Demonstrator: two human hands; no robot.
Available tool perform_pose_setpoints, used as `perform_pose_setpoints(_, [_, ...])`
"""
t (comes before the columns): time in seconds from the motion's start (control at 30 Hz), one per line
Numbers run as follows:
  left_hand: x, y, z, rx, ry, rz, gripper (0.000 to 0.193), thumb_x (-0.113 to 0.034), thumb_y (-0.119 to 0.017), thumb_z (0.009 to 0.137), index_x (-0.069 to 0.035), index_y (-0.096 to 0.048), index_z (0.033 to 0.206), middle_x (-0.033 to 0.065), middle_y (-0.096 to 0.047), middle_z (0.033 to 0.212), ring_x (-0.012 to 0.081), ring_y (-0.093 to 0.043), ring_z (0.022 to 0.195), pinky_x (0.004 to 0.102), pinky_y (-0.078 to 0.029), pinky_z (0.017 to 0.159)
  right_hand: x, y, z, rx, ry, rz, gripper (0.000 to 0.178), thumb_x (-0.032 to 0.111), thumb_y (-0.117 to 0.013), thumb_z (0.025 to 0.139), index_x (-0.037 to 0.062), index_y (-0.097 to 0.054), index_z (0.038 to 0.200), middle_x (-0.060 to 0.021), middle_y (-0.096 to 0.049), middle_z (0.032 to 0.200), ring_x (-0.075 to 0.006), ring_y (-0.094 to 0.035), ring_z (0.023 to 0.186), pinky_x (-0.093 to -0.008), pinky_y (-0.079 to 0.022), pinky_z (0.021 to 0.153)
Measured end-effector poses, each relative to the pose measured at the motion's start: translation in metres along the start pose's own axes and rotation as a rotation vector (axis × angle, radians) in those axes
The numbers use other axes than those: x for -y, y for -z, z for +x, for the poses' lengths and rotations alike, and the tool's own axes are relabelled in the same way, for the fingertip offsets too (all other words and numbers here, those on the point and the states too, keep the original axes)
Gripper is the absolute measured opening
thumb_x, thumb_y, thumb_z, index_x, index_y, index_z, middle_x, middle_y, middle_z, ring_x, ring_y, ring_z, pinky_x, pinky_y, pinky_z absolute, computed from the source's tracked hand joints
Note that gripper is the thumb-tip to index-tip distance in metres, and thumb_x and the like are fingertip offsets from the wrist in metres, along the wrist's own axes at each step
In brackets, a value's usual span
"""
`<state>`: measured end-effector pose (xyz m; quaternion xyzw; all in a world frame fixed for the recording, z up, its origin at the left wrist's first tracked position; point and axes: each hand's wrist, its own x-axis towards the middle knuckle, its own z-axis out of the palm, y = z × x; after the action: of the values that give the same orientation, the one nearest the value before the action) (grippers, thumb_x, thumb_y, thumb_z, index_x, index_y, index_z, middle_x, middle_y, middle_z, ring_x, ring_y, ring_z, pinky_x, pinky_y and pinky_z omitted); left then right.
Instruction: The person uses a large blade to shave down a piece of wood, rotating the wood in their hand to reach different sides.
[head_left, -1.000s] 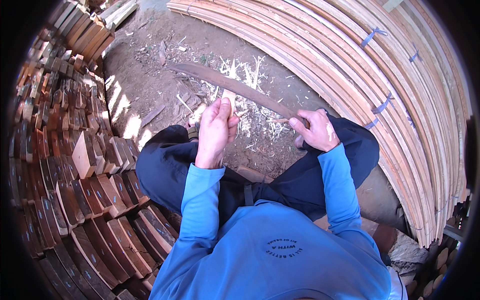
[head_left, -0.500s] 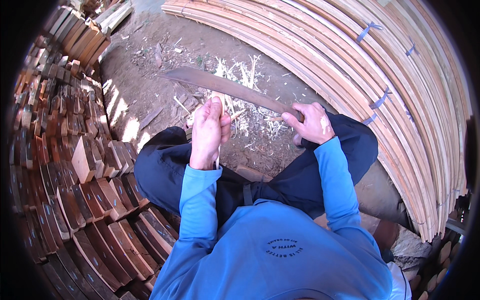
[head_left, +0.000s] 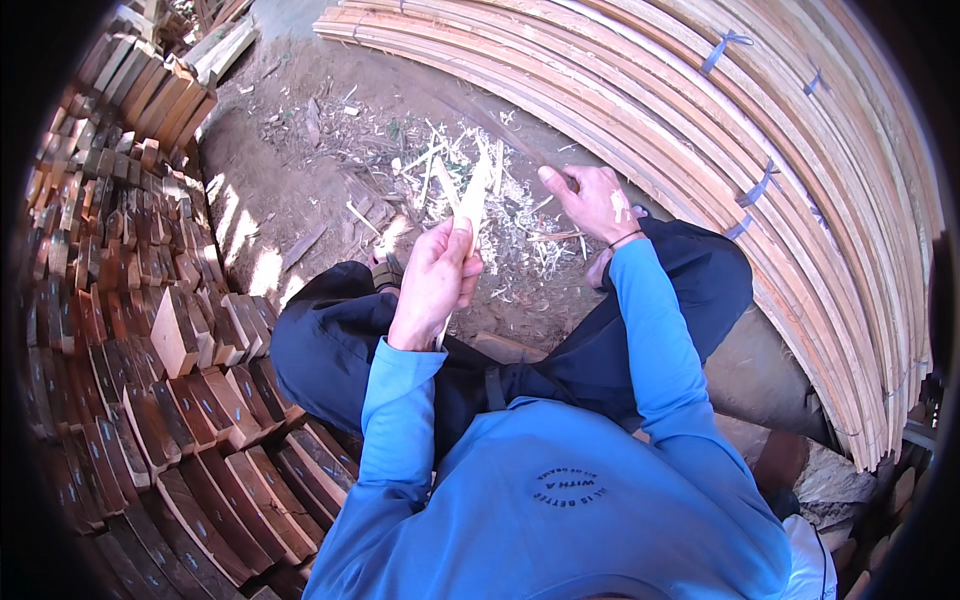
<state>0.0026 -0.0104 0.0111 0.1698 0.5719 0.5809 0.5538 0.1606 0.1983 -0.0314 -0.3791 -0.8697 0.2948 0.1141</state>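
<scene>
My left hand point(head_left: 437, 280) is closed around a pale wooden stick point(head_left: 473, 200), thumb lying along it. The stick's upper end points away from me, and its lower end shows by my left wrist. My right hand point(head_left: 600, 207) grips a machete point(head_left: 497, 130), whose handle is hidden in my fingers. Its long blade slants up and to the left, smeared by motion, beyond the stick and apart from it. Pale wood shavings point(head_left: 525, 225) lie on the ground under both hands.
Long planks point(head_left: 640, 115) tied with blue strips are stacked along the right. Rows of short wooden blocks point(head_left: 215, 480) fill the left side, with another block pile point(head_left: 165, 95) at the far left. My bent knees spread either side of the shavings on the dirt ground point(head_left: 290, 130).
The machete has swung away from me, off the stick, with my right hand moving farther out and slightly left. My left hand and the stick have shifted a little right.
</scene>
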Motion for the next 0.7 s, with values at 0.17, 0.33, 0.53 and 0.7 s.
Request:
perform_pose_setpoints(0.17, [-0.005, 0.005, 0.007, -0.096, -0.045, 0.011, 0.025, -0.031, -0.043, 0.114, -0.01, -0.054, 0.105, -0.0073, -0.042, 0.065, 0.0019, -0.03, 0.045, 0.0213, -0.024, 0.039, -0.006, 0.004, 0.0, 0.028, -0.053, 0.106, 0.068, 0.061, -0.056, 0.1, -0.0043, -0.072, 0.09, -0.0247, -0.062, 0.068, -0.0393, -0.063, 0.068, -0.0513, -0.047, 0.069])
perform_pose_setpoints(0.33, [-0.007, 0.001, 0.011, -0.157, -0.03, -0.047, 0.025, -0.03, -0.042, 0.114, -0.011, -0.054, 0.104, -0.0077, -0.043, 0.065, 0.0014, -0.03, 0.046, 0.0214, -0.023, 0.04, 0.006, 0.012, -0.035, 0.094, 0.083, 0.095, 0.064, 0.059, -0.062, 0.098, -0.0034, -0.073, 0.088, -0.0262, -0.064, 0.069, -0.0427, -0.066, 0.068, -0.0498, -0.048, 0.065])
perform_pose_setpoints(0.53, [-0.008, 0.007, 0.008, -0.136, -0.021, -0.103, 0.028, -0.032, -0.043, 0.114, -0.013, -0.048, 0.094, -0.0063, -0.043, 0.064, 0.0025, -0.03, 0.045, 0.0218, -0.024, 0.039, 0.011, 0.018, -0.053, 0.138, 0.124, 0.024, 0.061, 0.058, -0.065, 0.096, -0.0017, -0.074, 0.086, -0.0233, -0.061, 0.061, -0.0423, -0.064, 0.061, -0.0498, -0.049, 0.061])
perform_pose_setpoints(0.7, [-0.006, 0.006, 0.004, -0.021, 0.017, -0.078, 0.03, -0.032, -0.045, 0.113, -0.009, -0.049, 0.095, -0.0042, -0.045, 0.065, 0.0036, -0.034, 0.045, 0.0229, -0.029, 0.039, 0.01, 0.018, -0.033, 0.088, 0.034, 0.022, 0.063, 0.061, -0.065, 0.095, -0.0018, -0.075, 0.089, -0.0226, -0.064, 0.063, -0.0415, -0.068, 0.067, -0.0514, -0.05, 0.067])
